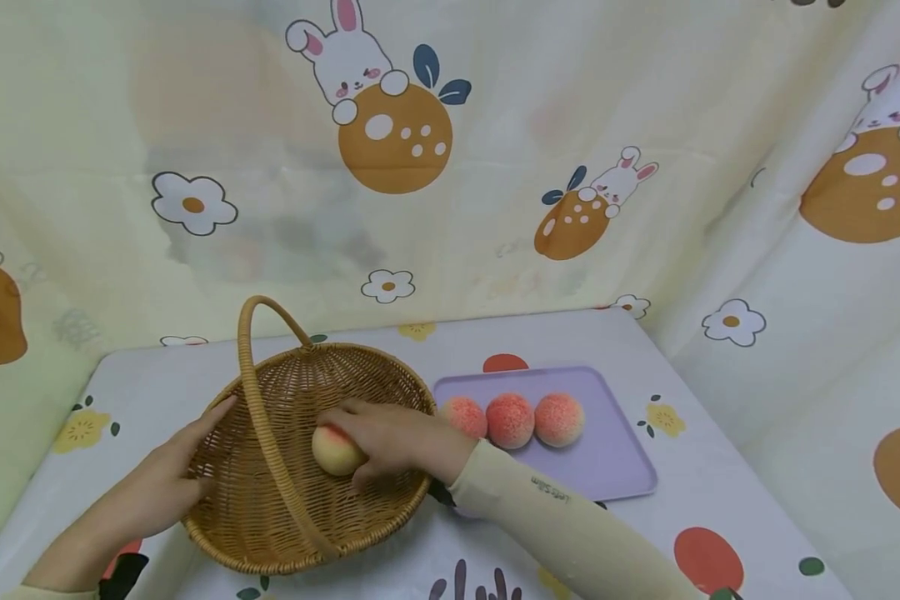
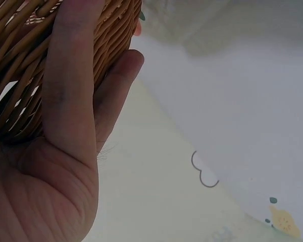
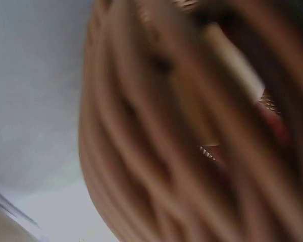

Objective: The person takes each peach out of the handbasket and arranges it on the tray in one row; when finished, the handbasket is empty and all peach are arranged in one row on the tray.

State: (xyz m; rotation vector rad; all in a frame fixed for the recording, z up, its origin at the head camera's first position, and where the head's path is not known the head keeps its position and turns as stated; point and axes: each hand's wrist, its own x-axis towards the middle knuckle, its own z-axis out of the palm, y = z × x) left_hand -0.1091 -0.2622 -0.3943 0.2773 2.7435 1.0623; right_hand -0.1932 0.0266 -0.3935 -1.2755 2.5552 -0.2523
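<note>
A brown wicker basket [image 1: 408,375] with an arched handle tilts on the table. My left hand [image 1: 161,479] grips its left side, fingers along the outer wall and thumb near the rim; the left wrist view has this hand [image 2: 65,101] close up against the weave. Inside the basket, my right hand [image 1: 390,437] holds a yellowish peach [image 1: 336,452] with a red patch, fingers over its top and thumb low at its right. Blurred wicker fills most of the right wrist view and hides much of that hand.
Right of the basket lies a purple tray [image 1: 615,467] with three pink-red peaches [image 1: 510,421] in a row along its far side. The basket's handle [image 1: 258,408] arches up between my hands. A patterned cloth covers the table [image 1: 690,475]; printed curtains [image 1: 495,208] hang behind it.
</note>
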